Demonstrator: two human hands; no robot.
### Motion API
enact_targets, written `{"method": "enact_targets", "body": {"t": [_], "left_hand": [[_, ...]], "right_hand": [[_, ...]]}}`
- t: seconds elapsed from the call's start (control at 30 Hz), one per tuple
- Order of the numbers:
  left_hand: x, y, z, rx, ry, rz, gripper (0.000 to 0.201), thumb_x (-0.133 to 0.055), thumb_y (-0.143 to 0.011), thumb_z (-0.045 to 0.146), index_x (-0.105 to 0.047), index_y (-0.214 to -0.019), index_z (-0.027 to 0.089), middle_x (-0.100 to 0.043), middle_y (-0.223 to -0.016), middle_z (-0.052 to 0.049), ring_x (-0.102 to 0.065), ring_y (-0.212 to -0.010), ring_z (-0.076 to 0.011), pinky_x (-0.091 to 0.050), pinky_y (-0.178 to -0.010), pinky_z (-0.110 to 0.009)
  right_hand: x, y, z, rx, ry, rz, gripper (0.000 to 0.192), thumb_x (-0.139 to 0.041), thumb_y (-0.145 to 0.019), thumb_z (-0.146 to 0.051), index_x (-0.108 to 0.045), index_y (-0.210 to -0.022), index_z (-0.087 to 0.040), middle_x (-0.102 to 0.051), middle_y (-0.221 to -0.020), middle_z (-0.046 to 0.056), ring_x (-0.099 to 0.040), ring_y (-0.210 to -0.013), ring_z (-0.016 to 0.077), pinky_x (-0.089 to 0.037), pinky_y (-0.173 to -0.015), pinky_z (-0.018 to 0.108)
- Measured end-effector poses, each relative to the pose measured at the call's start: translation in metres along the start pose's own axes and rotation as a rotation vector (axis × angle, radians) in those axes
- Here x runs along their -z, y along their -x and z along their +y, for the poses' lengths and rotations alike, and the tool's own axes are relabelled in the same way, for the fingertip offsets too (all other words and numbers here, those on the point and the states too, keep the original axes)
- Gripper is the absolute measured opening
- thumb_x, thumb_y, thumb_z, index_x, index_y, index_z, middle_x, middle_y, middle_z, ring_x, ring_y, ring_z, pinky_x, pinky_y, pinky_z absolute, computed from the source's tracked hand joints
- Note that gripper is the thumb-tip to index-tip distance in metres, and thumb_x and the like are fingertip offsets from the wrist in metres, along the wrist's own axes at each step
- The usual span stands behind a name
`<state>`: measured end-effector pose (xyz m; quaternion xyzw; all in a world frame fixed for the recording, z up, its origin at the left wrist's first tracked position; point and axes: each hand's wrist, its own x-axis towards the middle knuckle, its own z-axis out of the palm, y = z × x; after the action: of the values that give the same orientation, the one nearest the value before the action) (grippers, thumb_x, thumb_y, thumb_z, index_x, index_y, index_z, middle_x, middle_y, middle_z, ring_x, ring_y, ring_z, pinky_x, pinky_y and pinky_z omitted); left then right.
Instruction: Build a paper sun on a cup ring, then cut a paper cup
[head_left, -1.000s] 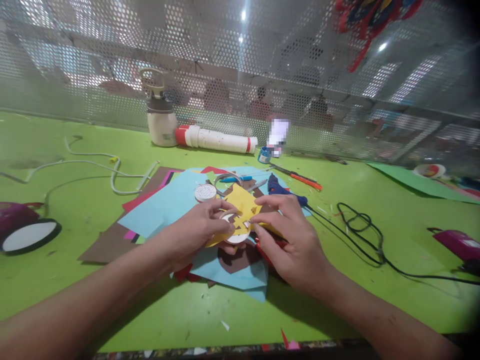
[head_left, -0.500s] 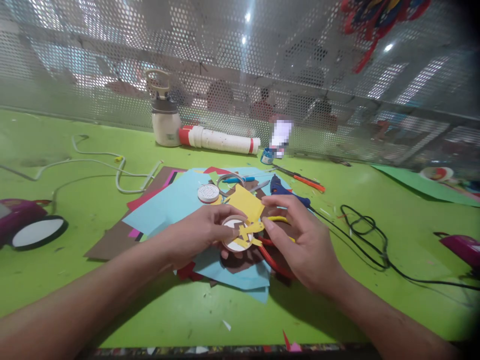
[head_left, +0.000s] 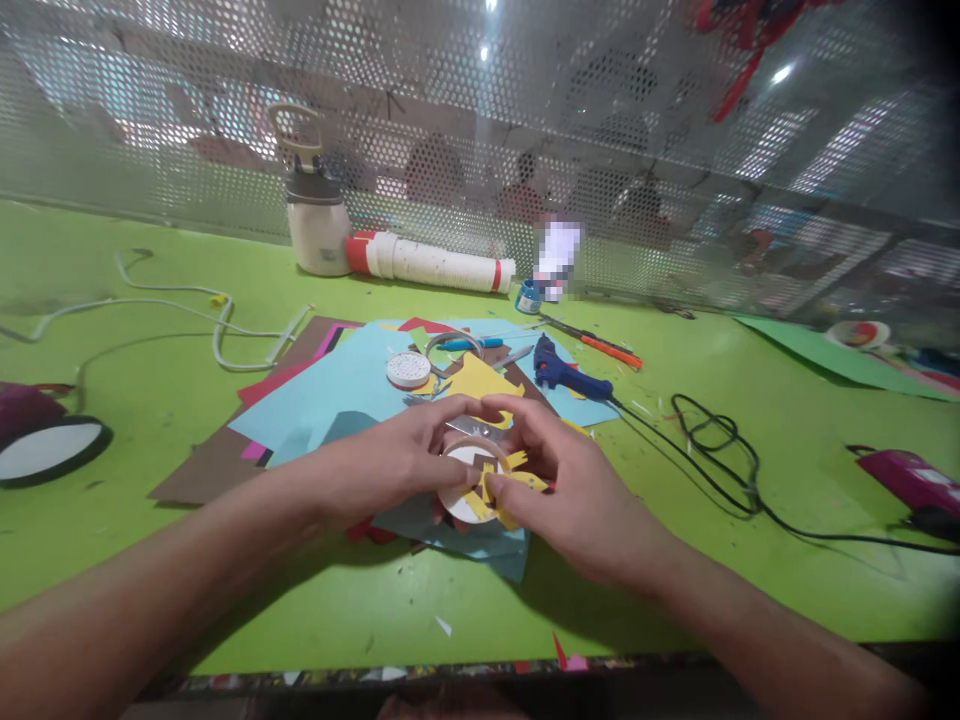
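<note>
Fitting a yellow paper cut-out onto a white round disc, both hands engaged.

Your left hand (head_left: 397, 462) is closed around the white round disc (head_left: 466, 485), holding it just above the stack of coloured paper sheets (head_left: 330, 395) near the middle of the table (head_left: 150, 560), toward its front edge. Your right hand (head_left: 570, 490) pinches the yellow paper cut-out (head_left: 501, 485) against the disc face. This appears to be the positioning step. The next move calls for keeping the disc steady and pressing the cut-out flat without creasing its thin points. The blue glue gun (head_left: 564, 372) lies just behind your hands.
</note>
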<state>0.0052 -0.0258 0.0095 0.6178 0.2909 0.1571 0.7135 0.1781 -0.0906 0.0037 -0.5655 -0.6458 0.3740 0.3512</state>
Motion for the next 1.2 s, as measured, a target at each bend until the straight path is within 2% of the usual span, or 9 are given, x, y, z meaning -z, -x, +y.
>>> {"method": "enact_targets", "body": {"t": [0.13,0.23,0.43,0.6,0.87,1.03,1.2], "left_hand": [[0.0,-0.001,-0.001,0.016,0.023,0.019,0.045,-0.064,-0.078,0.022,-0.051,-0.121,0.022,-0.066,-0.084,-0.001,-0.06,-0.062,-0.0124,-0.046,-0.055,-0.023],[0.001,-0.001,-0.003,0.031,0.091,0.067,0.041,-0.065,-0.077,0.025,-0.053,-0.116,0.02,-0.067,-0.085,-0.003,-0.061,-0.06,-0.0135,-0.046,-0.054,-0.024],[0.0,-0.005,-0.005,0.016,0.125,0.222,0.045,-0.069,-0.067,0.016,-0.055,-0.109,0.016,-0.068,-0.075,-0.003,-0.059,-0.059,-0.0129,-0.045,-0.056,-0.023],[-0.006,-0.006,-0.007,0.067,0.114,0.252,0.035,-0.068,-0.067,0.017,-0.058,-0.101,0.015,-0.063,-0.059,0.0,-0.052,-0.046,-0.0104,-0.041,-0.048,-0.022],[-0.006,-0.005,-0.003,0.062,0.143,0.343,0.033,-0.069,-0.066,0.018,-0.061,-0.098,0.014,-0.064,-0.062,-0.002,-0.05,-0.05,-0.0095,-0.037,-0.049,-0.02],[-0.008,-0.005,-0.006,0.02,0.203,0.295,0.028,-0.063,-0.072,0.02,-0.06,-0.099,0.014,-0.064,-0.069,-0.005,-0.051,-0.056,-0.0115,-0.037,-0.051,-0.022],[-0.011,-0.003,-0.007,-0.033,0.242,0.236,0.01,-0.06,-0.075,0.02,-0.061,-0.083,0.014,-0.056,-0.068,-0.001,-0.046,-0.058,-0.0098,-0.034,-0.052,-0.022]], "right_hand": [[-0.001,-0.002,0.004,-0.062,-0.124,0.023,0.063,-0.06,-0.074,-0.018,-0.042,-0.134,-0.024,-0.056,-0.089,0.002,-0.062,-0.081,0.0203,-0.053,-0.072,0.038],[0.0,-0.004,0.005,-0.082,-0.184,0.04,0.064,-0.061,-0.075,-0.019,-0.04,-0.135,-0.025,-0.056,-0.089,0.001,-0.062,-0.08,0.0191,-0.053,-0.071,0.036],[0.001,-0.006,0.005,-0.122,-0.326,0.119,0.063,-0.063,-0.076,-0.024,-0.039,-0.135,-0.025,-0.054,-0.086,-0.001,-0.059,-0.07,0.0151,-0.052,-0.065,0.031],[-0.003,-0.007,0.008,-0.116,-0.339,0.124,0.059,-0.061,-0.079,-0.023,-0.04,-0.134,-0.024,-0.055,-0.083,-0.001,-0.06,-0.073,0.0158,-0.053,-0.068,0.031],[-0.005,-0.005,0.009,-0.058,-0.272,0.142,0.057,-0.06,-0.08,-0.026,-0.041,-0.133,-0.024,-0.056,-0.088,0.001,-0.061,-0.076,0.017,-0.053,-0.067,0.031],[-0.006,-0.002,0.008,-0.015,-0.277,0.15,0.056,-0.059,-0.082,-0.026,-0.04,-0.135,-0.025,-0.056,-0.091,0.002,-0.061,-0.078,0.0175,-0.053,-0.068,0.032],[-0.006,-0.001,0.005,-0.021,-0.31,0.127,0.055,-0.059,-0.082,-0.027,-0.039,-0.134,-0.025,-0.054,-0.088,0.0,-0.058,-0.072,0.0151,-0.053,-0.067,0.031]]}}
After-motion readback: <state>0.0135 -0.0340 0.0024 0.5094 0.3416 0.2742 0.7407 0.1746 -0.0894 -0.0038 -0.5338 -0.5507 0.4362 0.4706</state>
